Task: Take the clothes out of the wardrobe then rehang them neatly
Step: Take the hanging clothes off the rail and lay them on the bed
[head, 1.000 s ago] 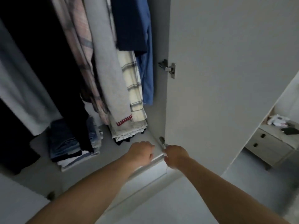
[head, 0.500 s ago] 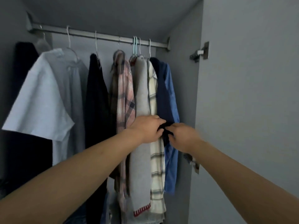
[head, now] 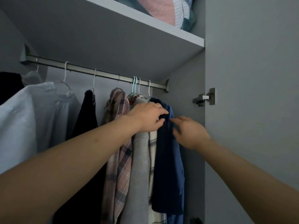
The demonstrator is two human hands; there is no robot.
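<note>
Several garments hang on hangers from a metal rail (head: 100,74) inside the wardrobe. From left: a white shirt (head: 32,120), a black garment (head: 87,113), a pink plaid shirt (head: 119,159), a grey garment (head: 140,167), a cream striped one, and a dark blue shirt (head: 168,167) at the far right. My left hand (head: 147,118) lies over the tops of the grey and cream garments, fingertips touching the blue shirt's shoulder. My right hand (head: 189,131) hovers with fingers spread beside the blue shirt, holding nothing.
A shelf (head: 161,29) above the rail holds folded pink and checked bedding (head: 161,8). The open wardrobe door (head: 250,110) stands at the right with a metal hinge (head: 204,98). An empty hanger (head: 32,75) hangs at the rail's left end.
My view has tilted up from the wardrobe floor to the rail and shelf. Both hands have risen from the lower edge to the shoulders of the garments at the right.
</note>
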